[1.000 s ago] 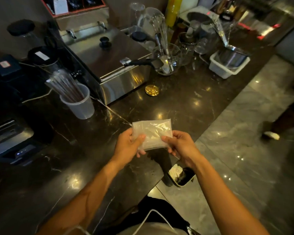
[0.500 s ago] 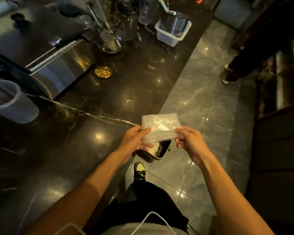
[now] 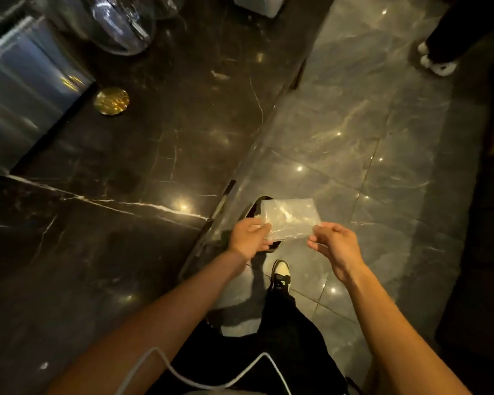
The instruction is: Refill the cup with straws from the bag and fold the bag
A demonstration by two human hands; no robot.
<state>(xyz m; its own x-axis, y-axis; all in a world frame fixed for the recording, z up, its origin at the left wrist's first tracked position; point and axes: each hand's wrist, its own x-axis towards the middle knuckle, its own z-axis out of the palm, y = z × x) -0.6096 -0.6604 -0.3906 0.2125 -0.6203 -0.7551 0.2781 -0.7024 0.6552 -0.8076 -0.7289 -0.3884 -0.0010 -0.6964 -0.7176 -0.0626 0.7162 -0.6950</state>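
Note:
A clear plastic bag (image 3: 290, 218), folded into a small flat rectangle, is held over the grey floor just past the counter's edge. My left hand (image 3: 248, 238) pinches its left edge. My right hand (image 3: 332, 242) touches its lower right corner with the fingertips, fingers loosely curled. Under the bag a small dark bin (image 3: 258, 205) with a black liner shows on the floor. The cup of straws is out of view.
The dark marble counter (image 3: 131, 166) fills the left half. On it stand a steel appliance (image 3: 20, 89), a gold round lid (image 3: 111, 101) and a glass jar (image 3: 123, 24). Another person's white shoes (image 3: 438, 64) stand at the top right.
My view and both hands have swung right, off the counter and over the floor. The folded bag came along. The cup of straws has left the frame.

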